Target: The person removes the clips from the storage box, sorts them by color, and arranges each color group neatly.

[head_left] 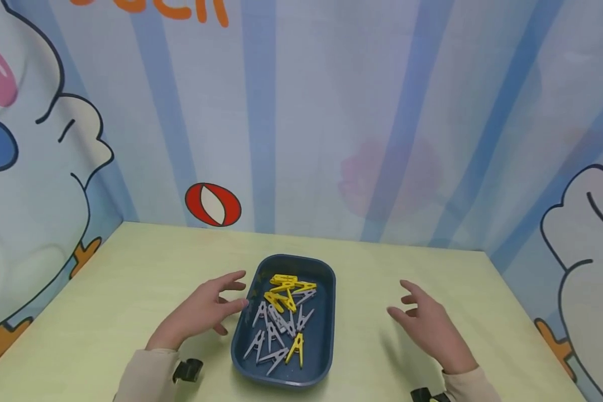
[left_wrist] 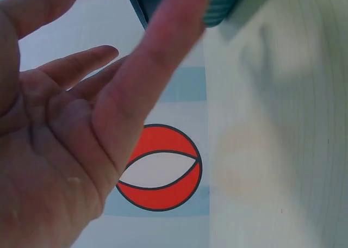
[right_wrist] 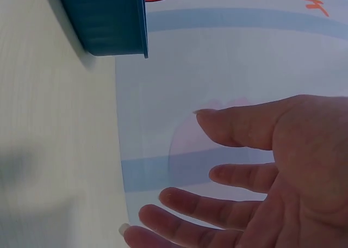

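Observation:
A dark blue tray (head_left: 320, 346) lies on the pale yellow table, holding several yellow clothespins (head_left: 295, 350) and several grey clothespins (head_left: 254, 343). Most yellow ones are bunched toward its far end; the grey ones spread over the middle and near part. My left hand (head_left: 203, 307) is at the tray's left side, fingers loosely bent, thumb tip close to the rim; whether it touches cannot be told. Off to the right, my right hand (head_left: 429, 324) hovers over the table, apart from the tray, with relaxed fingers and nothing in them, as the right wrist view also shows.
The table (head_left: 367, 279) ends at a striped blue and white backdrop (head_left: 311, 111) printed with cartoon figures and a red and white ball (head_left: 213, 205). Similar printed panels stand at the left and right. A black wrist strap piece (head_left: 188, 370) shows at the left sleeve.

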